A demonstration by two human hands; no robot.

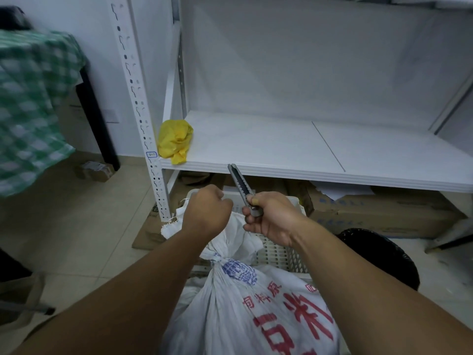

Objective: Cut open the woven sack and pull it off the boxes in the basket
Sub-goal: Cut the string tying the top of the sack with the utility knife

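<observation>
A white woven sack [245, 311] with red and blue print fills the lower middle, tied shut at a knotted neck [217, 260]. It sits in a white plastic basket [279, 254] on the floor. The boxes inside are hidden by the sack. My left hand [207, 211] is closed on the loose top of the sack above the knot and holds it up. My right hand [268, 216] grips a grey utility knife [242, 188], its tip pointing up and away toward the shelf edge, just right of the left hand.
A white metal shelf [307, 147] stands right behind the basket, with a crumpled yellow bag [175, 140] on its left end. Cardboard boxes [371, 213] lie under it. A black bin [384, 254] is at right. A person in a green checked shirt [30, 103] stands at left.
</observation>
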